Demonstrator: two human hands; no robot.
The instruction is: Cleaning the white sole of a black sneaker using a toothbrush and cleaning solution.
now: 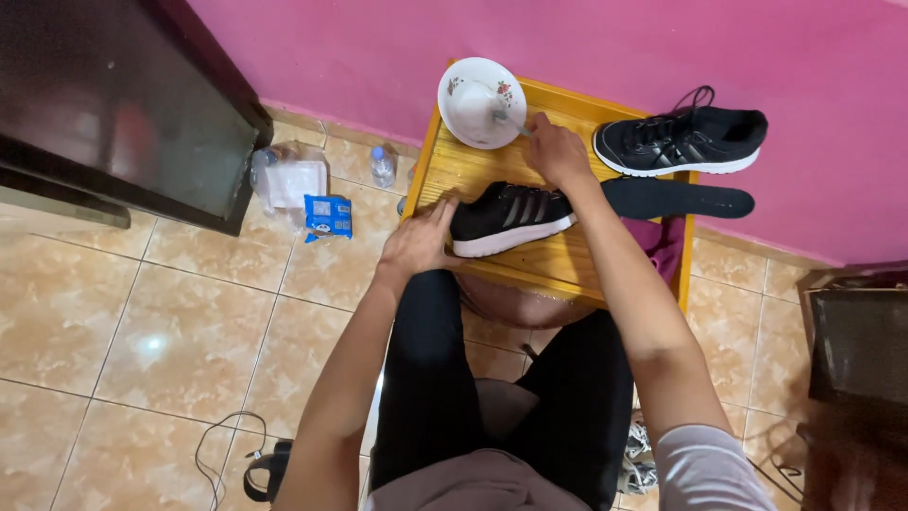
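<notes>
Here the left hand (419,241) presses its spread fingers on the toe of a black sneaker (509,218) with a white sole, lying on the wooden table (567,270). The right hand (556,151) pinches a thin tool in the white bowl (480,102), so cleaning seems hardly begun. The sneaker looks dry. The second sneaker (683,140) and a black insole (676,199) wait untouched.

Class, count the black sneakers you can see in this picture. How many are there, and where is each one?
2. One black sneaker lies on the wooden table under the left hand; the other sneaker sits at the table's far right corner by the pink wall.
</notes>
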